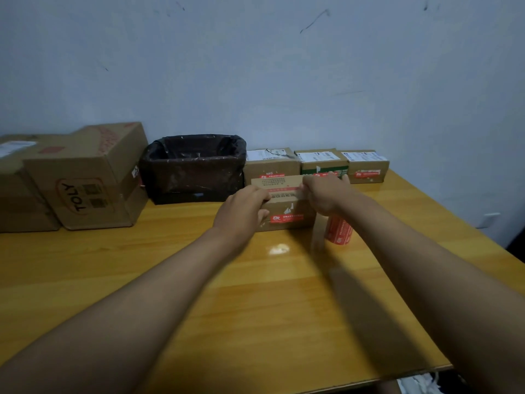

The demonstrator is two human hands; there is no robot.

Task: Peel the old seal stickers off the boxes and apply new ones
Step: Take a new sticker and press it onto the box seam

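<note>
A small cardboard box [281,206] stands on the wooden table [199,280], in the middle toward the back. A red seal sticker [287,218] runs across its front face. My left hand [243,207] grips the box's left side, thumb on the front. My right hand [324,194] grips its upper right corner, fingers curled over the top. A red roll of seal stickers [339,230] stands on the table just right of the box, below my right wrist. Three more small boxes with red stickers [271,163] [324,163] [366,166] line the wall behind.
A bin lined with a black bag [194,169] sits against the wall left of the small boxes. Two large cardboard boxes [85,177] [17,189] stand at the far left. The table's right edge runs diagonally past a wall socket [490,218].
</note>
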